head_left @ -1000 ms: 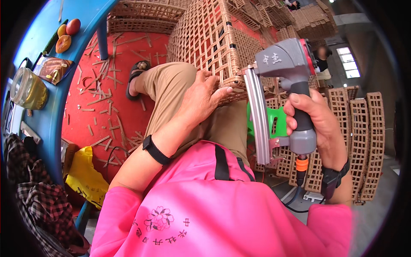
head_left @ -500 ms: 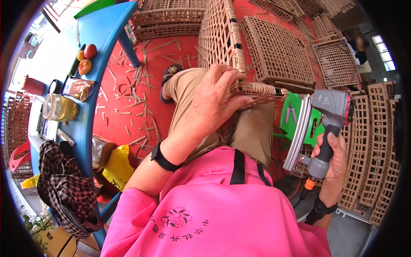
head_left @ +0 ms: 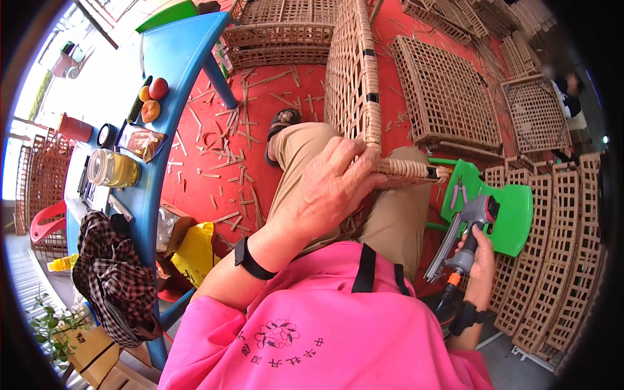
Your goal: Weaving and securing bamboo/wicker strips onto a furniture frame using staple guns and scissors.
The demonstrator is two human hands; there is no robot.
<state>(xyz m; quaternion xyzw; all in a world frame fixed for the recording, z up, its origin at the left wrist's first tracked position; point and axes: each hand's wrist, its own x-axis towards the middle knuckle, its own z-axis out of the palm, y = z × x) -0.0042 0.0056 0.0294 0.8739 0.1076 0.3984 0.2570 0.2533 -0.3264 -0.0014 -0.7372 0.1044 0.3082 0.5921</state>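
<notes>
My left hand (head_left: pixel 333 188) is closed over the corner of a woven wicker frame (head_left: pixel 354 78), its fingers hooked on the wrapped rim. The frame stands upright in front of me, its short side reaching across above my lap. Off to the right, my right hand (head_left: pixel 480 261) grips a grey pneumatic nail gun (head_left: pixel 469 231) by the handle. An orange hose fitting (head_left: pixel 454 279) sits at the handle's base. The gun is apart from the frame and overlaps the green stool (head_left: pixel 513 218) in view. Small pliers (head_left: pixel 459 192) with pinkish handles lie on that stool.
On the left, a blue table (head_left: pixel 185 58) bears fruit (head_left: pixel 151 110), a glass jar (head_left: pixel 117 168) and a checked cloth (head_left: pixel 114 279). Cut strips litter the red floor (head_left: pixel 218 169). Woven panels (head_left: pixel 448 97) lie ahead; more stand stacked (head_left: pixel 552 253) at right. Another person (head_left: pixel 575 107) is at far right.
The nail gun in my right hand has moved away from the wicker frame, down beside the green stool. My left hand stays on the frame's corner. The whole view has shifted somewhat.
</notes>
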